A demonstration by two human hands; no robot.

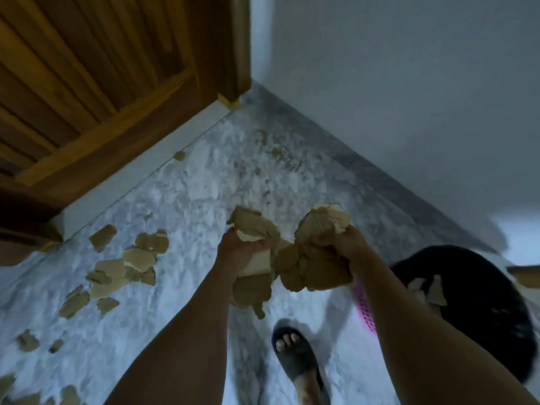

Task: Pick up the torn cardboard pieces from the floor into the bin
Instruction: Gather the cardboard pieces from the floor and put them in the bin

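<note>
Both hands, left [242,252] and right [344,244], grip bunched torn brown cardboard pieces [312,267], left of the black-lined pink bin [365,305].

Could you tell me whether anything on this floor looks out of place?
Yes: torn cardboard pieces lie scattered over the pale floor near the wooden door, with one small scrap apart by the threshold. Both hands hold more.

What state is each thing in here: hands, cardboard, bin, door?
left hand: gripping a bunch of torn cardboard
right hand: gripping another bunch
cardboard pieces on the floor: scattered, not yet picked up
bin: black-lined, some pieces already inside
wooden door: closed
</note>
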